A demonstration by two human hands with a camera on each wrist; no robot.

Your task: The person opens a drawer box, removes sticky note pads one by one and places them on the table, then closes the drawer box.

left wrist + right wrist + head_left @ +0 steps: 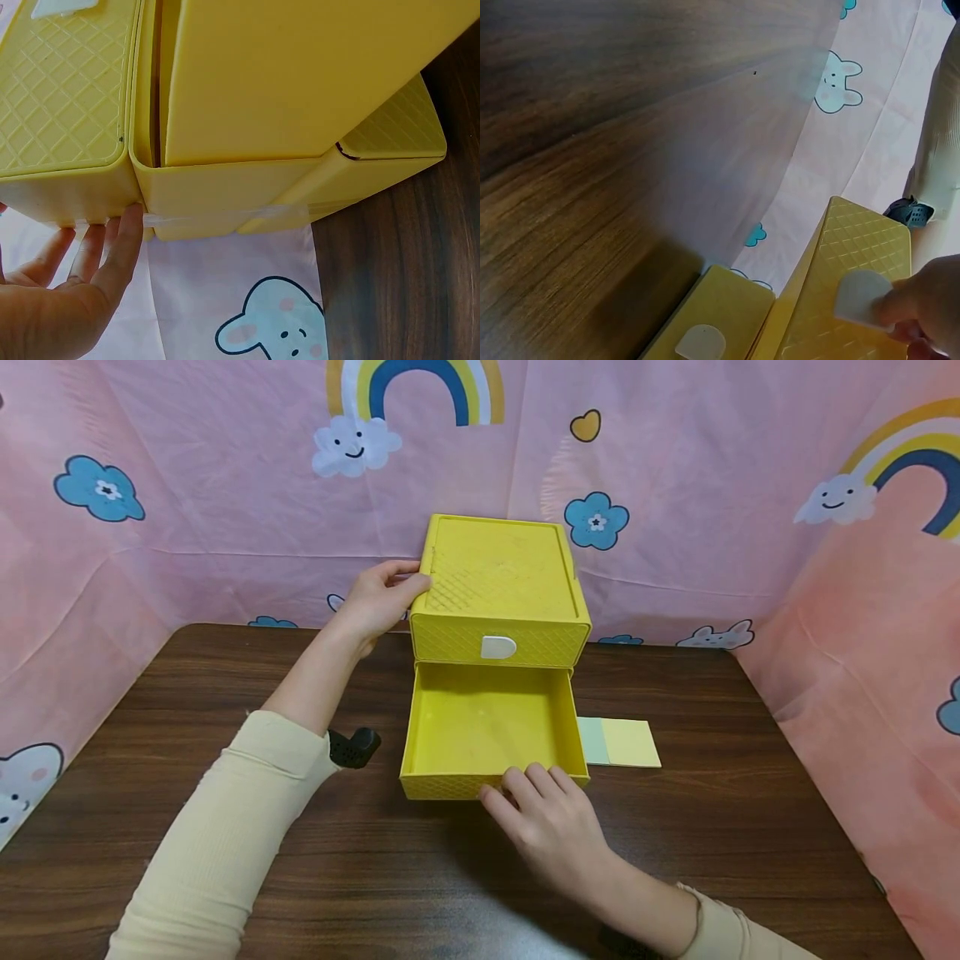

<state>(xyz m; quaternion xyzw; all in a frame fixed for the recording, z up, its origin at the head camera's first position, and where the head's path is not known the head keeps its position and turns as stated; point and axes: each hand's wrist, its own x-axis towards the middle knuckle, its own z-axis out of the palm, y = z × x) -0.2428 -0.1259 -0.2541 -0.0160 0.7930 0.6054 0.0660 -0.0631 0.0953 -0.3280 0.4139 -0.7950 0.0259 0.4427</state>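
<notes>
A yellow drawer unit (498,568) with a lattice pattern stands on the table. Its middle drawer (487,718) is pulled out toward me, and the drawer above it is closed. My left hand (382,602) touches the left side of the unit's upper part, and the left wrist view shows its fingers (120,251) fairly straight against that wall. At the front of the pulled-out drawer is my right hand (551,827), fingertips over the rim. In the right wrist view its thumb pinches the drawer's white tab handle (857,294). Its other fingers are partly hidden there.
A pale green and pale yellow pad of paper (630,743) lies on the table right of the drawer unit, partly hidden by it. A lower drawer (731,304) is closed. Pink patterned cloth (247,518) surrounds the dark wooden table (345,877).
</notes>
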